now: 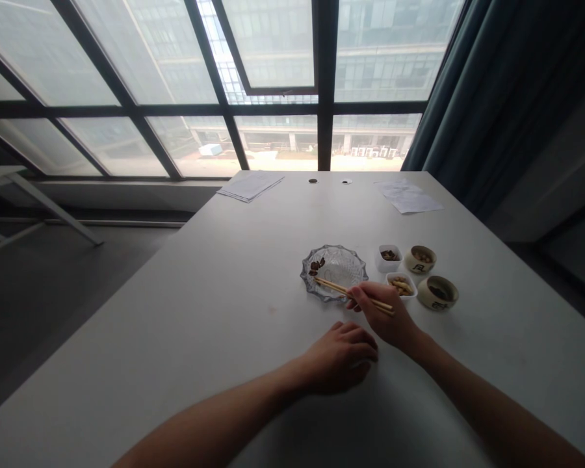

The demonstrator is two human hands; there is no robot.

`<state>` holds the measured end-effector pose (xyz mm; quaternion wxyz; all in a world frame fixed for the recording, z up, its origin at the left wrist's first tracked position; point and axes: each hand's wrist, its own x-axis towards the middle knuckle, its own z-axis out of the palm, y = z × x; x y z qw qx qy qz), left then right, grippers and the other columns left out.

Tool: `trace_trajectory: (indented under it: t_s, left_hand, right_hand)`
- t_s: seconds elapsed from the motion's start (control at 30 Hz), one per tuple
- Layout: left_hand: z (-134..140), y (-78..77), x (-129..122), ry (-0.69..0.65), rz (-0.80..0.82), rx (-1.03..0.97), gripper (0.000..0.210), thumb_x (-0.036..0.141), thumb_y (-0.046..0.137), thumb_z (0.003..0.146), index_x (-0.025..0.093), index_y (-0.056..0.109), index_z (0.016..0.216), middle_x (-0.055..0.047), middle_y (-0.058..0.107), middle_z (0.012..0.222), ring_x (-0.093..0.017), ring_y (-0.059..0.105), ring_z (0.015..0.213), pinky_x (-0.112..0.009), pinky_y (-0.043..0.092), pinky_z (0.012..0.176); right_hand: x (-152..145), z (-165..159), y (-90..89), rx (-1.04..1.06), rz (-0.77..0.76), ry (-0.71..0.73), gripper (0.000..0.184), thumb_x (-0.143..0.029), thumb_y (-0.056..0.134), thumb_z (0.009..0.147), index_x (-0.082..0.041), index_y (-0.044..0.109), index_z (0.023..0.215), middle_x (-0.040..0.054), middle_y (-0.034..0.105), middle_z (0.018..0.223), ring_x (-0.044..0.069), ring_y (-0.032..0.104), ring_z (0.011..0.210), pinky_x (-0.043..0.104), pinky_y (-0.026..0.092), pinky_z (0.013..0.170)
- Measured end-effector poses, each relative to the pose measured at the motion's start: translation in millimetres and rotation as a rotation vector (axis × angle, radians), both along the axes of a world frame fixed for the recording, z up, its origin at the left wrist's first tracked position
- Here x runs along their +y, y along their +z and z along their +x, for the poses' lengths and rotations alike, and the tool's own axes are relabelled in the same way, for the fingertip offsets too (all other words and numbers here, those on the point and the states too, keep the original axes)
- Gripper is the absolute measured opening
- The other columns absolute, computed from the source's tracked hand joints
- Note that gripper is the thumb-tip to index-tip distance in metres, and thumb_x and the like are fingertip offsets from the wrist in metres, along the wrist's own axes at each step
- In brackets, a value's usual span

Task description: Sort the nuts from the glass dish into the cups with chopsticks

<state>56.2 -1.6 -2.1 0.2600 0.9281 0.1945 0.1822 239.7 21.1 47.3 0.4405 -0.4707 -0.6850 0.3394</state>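
My right hand [389, 318] holds a pair of chopsticks [332, 286], closed around their rear part. Their tips reach over a clear glass plate [344, 265] with a scalloped rim, touching or close to several dark brown dried pieces [314, 267] at its left side. On the white table just below the plate rests my left hand [344, 356], palm down and empty, its fingers loosely bent with the thumb apart. To the right of the plate stand a white cup [389, 265] of dark pieces and a second white cup [408, 295] of yellowish pieces, partly behind my right hand.
Two cream ceramic bowls with dark characters, an upper bowl [420, 268] and a lower bowl [439, 304], stand right of the white cups. Loose papers [251, 186] lie at the table's far left, another sheet [408, 196] at the far right. A dark curtain [472, 97] hangs beyond.
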Motion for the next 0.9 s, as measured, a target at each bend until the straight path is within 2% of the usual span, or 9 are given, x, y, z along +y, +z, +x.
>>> trace_trajectory:
  t_s: [0.9]
  left_hand:
    - [0.2,2.1,0.4,0.003,0.016,0.032,0.018,0.024,0.069,0.096,0.026,0.070,0.114,-0.003,0.072,0.125,-0.025,0.063,0.119,-0.037,0.043,0.105]
  right_hand:
    - [-1.4,-3.2,-3.0,-0.022,0.024,0.015,0.046,-0.050,0.051,0.109,-0.019,0.076,0.087,0.0051,0.076,0.078,0.021,0.071,0.072,0.032,0.055,0.070]
